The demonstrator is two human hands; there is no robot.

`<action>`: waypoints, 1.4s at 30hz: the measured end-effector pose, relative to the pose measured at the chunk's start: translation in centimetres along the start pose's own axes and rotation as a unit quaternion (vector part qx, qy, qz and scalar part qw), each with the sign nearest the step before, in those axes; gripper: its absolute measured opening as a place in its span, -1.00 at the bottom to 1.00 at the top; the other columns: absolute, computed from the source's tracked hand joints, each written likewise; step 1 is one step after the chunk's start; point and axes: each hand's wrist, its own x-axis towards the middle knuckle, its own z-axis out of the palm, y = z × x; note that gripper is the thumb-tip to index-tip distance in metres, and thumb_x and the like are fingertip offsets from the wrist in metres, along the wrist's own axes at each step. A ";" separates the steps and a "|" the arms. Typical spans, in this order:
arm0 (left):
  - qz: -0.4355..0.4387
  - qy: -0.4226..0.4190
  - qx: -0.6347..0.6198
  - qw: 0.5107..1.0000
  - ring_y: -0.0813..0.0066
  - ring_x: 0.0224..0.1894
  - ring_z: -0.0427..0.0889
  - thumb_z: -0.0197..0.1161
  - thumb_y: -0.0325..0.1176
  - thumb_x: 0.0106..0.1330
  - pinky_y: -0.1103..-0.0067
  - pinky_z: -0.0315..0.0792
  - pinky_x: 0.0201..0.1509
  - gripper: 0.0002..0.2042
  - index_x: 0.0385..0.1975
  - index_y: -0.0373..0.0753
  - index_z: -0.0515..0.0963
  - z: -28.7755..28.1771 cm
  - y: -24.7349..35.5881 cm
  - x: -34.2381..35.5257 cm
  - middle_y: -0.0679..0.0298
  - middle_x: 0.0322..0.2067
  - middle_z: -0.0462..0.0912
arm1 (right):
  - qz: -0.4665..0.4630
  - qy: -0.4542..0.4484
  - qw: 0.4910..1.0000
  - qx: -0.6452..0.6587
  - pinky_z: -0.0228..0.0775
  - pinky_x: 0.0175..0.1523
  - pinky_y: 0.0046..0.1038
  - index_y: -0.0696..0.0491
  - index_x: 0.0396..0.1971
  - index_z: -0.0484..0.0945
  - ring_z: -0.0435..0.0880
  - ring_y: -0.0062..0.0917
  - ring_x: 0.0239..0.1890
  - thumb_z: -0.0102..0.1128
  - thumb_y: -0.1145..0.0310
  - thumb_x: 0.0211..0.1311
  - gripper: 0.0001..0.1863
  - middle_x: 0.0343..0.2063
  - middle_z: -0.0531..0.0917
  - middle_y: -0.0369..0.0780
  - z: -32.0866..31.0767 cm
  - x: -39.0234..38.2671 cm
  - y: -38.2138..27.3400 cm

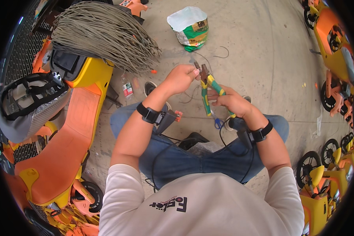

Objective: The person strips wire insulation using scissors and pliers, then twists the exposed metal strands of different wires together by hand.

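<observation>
In front of my knees, my right hand [235,101] holds a pair of pliers [205,96] with green and yellow handles. Its fingers are around the handles, which stand apart. Close by the metal jaws, my left hand [180,78] is closed in a pinch on the end of a thin grey cable [197,64]. How far the cable runs inside the fingers is hidden. Whether the jaws touch it, I cannot tell. Below the pliers lies a pair of blue-handled scissors [218,123], partly covered from view.
A large bundle of grey cables [102,33] rests on an orange and yellow scooter [76,114] at left. Ahead stands an open green and white sack [190,33], with cable offcuts [224,52] near it. A plastic bottle [127,89] lies left; more scooters [330,43] line the right.
</observation>
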 end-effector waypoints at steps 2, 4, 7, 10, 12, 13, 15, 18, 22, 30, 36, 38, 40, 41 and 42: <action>-0.026 -0.013 0.027 0.999 0.35 -0.49 0.46 -0.01 -0.22 0.32 0.46 0.34 -0.31 -0.70 -0.48 -0.29 0.55 -0.1 0.6 -0.3 0.17 -0.60 0.51 | -0.021 -0.012 1.000 -0.012 0.31 -0.05 -0.52 0.24 0.05 0.33 0.43 -0.50 -0.09 -0.01 0.57 -0.06 -0.47 -0.06 0.48 -0.17 0.3 -0.2 0.1; -0.016 -0.009 0.028 0.999 0.34 -0.49 0.46 -0.01 -0.22 0.32 0.46 0.34 -0.31 -0.70 -0.49 -0.29 0.55 -0.1 0.4 -0.3 0.16 -0.60 0.51 | -0.030 -0.016 0.999 0.005 0.30 0.00 -0.49 0.23 0.07 0.31 0.42 -0.45 -0.03 0.00 0.57 -0.06 -0.44 -0.05 0.46 -0.15 0.9 -0.3 -0.1; 0.021 0.004 0.035 0.999 0.47 -0.54 0.38 0.00 -0.21 0.33 0.51 0.30 -0.39 -0.70 -0.47 -0.30 0.55 -0.1 -0.1 -0.1 0.27 -0.65 0.44 | -0.035 -0.026 0.999 0.003 0.29 0.06 -0.45 0.21 0.11 0.27 0.40 -0.39 0.05 0.00 0.59 -0.07 -0.40 -0.03 0.44 -0.13 0.5 -0.1 0.0; 0.042 0.005 0.041 0.998 0.61 -0.60 0.32 0.00 -0.21 0.34 0.56 0.26 -0.47 -0.70 -0.45 -0.31 0.55 -0.5 0.1 -0.2 0.36 -0.70 0.38 | -0.040 -0.028 0.999 -0.018 0.29 0.06 -0.45 0.21 0.12 0.26 0.39 -0.38 0.08 0.00 0.59 -0.06 -0.40 -0.01 0.44 -0.11 0.5 -0.1 0.0; 0.035 -0.003 0.042 0.999 0.61 -0.60 0.32 0.00 -0.21 0.34 0.56 0.27 -0.46 -0.70 -0.45 -0.31 0.55 -0.6 0.1 -0.3 0.36 -0.70 0.38 | -0.049 -0.026 0.998 -0.019 0.29 0.05 -0.45 0.21 0.12 0.27 0.39 -0.38 0.08 -0.01 0.58 -0.05 -0.41 0.00 0.44 -0.11 0.8 -0.3 -0.1; 0.024 -0.010 0.007 1.000 0.61 -0.60 0.32 0.00 -0.22 0.34 0.56 0.28 -0.46 -0.71 -0.45 -0.30 0.55 -0.6 -0.1 -0.3 0.36 -0.70 0.38 | -0.052 -0.027 0.998 -0.001 0.30 0.04 -0.46 0.21 0.11 0.27 0.40 -0.39 0.06 -0.02 0.56 -0.04 -0.43 -0.01 0.44 -0.11 0.9 -0.4 -0.3; 0.013 -0.015 -0.027 0.999 0.61 -0.60 0.32 0.00 -0.24 0.34 0.55 0.29 -0.45 -0.72 -0.45 -0.30 0.55 -0.7 -0.3 -0.3 0.36 -0.70 0.37 | -0.057 -0.030 0.998 0.016 0.30 0.04 -0.46 0.21 0.10 0.28 0.41 -0.40 0.05 -0.03 0.55 -0.02 -0.44 -0.01 0.44 -0.11 1.0 -0.3 -0.2; 0.014 -0.020 -0.043 0.999 0.55 -0.56 0.37 0.00 -0.25 0.33 0.53 0.32 -0.40 -0.72 -0.46 -0.32 0.55 -0.6 -0.1 -0.1 0.31 -0.67 0.43 | -0.059 -0.030 0.997 0.026 0.30 0.03 -0.48 0.21 0.10 0.29 0.42 -0.41 0.04 -0.05 0.52 0.00 -0.46 0.00 0.45 -0.09 0.6 -0.1 0.0; 0.057 0.013 0.056 0.997 0.39 -0.48 0.44 0.00 -0.26 0.33 0.48 0.35 -0.30 -0.72 -0.46 -0.33 0.54 -0.2 -0.1 -0.1 0.18 -0.56 0.53 | -0.062 -0.019 0.998 -0.019 0.29 -0.10 -0.54 0.19 -0.04 0.35 0.41 -0.53 -0.19 -0.01 0.52 -0.03 -0.56 -0.23 0.46 -0.23 0.3 0.2 0.5; 0.033 0.011 0.072 0.997 0.34 -0.50 0.42 0.00 -0.24 0.33 0.47 0.33 -0.33 -0.72 -0.46 -0.31 0.54 -0.2 0.0 -0.2 0.15 -0.59 0.51 | -0.051 0.002 0.998 -0.045 0.23 -0.20 -0.56 0.16 -0.21 0.38 0.30 -0.61 -0.33 0.01 0.52 -0.07 -0.69 -0.40 0.36 -0.32 0.9 -0.1 0.2; 0.025 0.008 0.061 0.998 0.45 -0.55 0.36 0.00 -0.21 0.33 0.51 0.29 -0.39 -0.70 -0.46 -0.30 0.55 -0.5 0.4 -0.1 0.20 -0.65 0.44 | -0.023 -0.001 0.992 -0.124 0.34 -0.08 -0.52 0.19 -0.11 0.38 0.48 -0.53 -0.20 -0.05 0.55 -0.02 -0.62 -0.32 0.46 -0.25 0.6 0.2 0.3; 0.032 0.014 0.057 0.998 0.21 -0.48 0.48 0.01 -0.23 0.31 0.42 0.35 -0.30 -0.71 -0.49 -0.31 0.54 -0.3 0.4 -0.2 0.09 -0.56 0.54 | -0.028 0.019 0.997 -0.073 0.37 -0.19 -0.52 0.18 -0.21 0.39 0.51 -0.53 -0.33 -0.05 0.58 -0.06 -0.69 -0.42 0.44 -0.26 1.0 0.2 0.5; 0.036 0.011 0.059 0.998 0.37 -0.51 0.42 0.01 -0.22 0.32 0.48 0.33 -0.36 -0.71 -0.49 -0.31 0.54 -0.3 0.0 0.0 0.18 -0.62 0.46 | -0.032 0.026 0.995 -0.086 0.37 -0.26 -0.51 0.18 -0.20 0.38 0.51 -0.52 -0.38 -0.05 0.60 -0.07 -0.67 -0.42 0.44 -0.25 0.9 0.3 0.8; 0.040 0.008 0.061 0.997 0.53 -0.55 0.37 0.01 -0.21 0.33 0.53 0.30 -0.41 -0.70 -0.48 -0.31 0.54 -0.3 -0.2 0.1 0.27 -0.68 0.39 | -0.036 0.033 0.994 -0.098 0.38 -0.33 -0.50 0.18 -0.18 0.38 0.51 -0.52 -0.42 -0.05 0.61 -0.09 -0.65 -0.42 0.45 -0.24 0.8 0.4 0.9; 0.041 0.008 0.062 0.997 0.53 -0.55 0.37 0.01 -0.21 0.33 0.53 0.30 -0.41 -0.70 -0.48 -0.31 0.54 -0.3 -0.3 0.2 0.27 -0.68 0.39 | -0.037 0.033 0.994 -0.099 0.38 -0.33 -0.50 0.18 -0.18 0.38 0.51 -0.52 -0.42 -0.05 0.61 -0.09 -0.65 -0.42 0.45 -0.24 0.8 0.5 1.0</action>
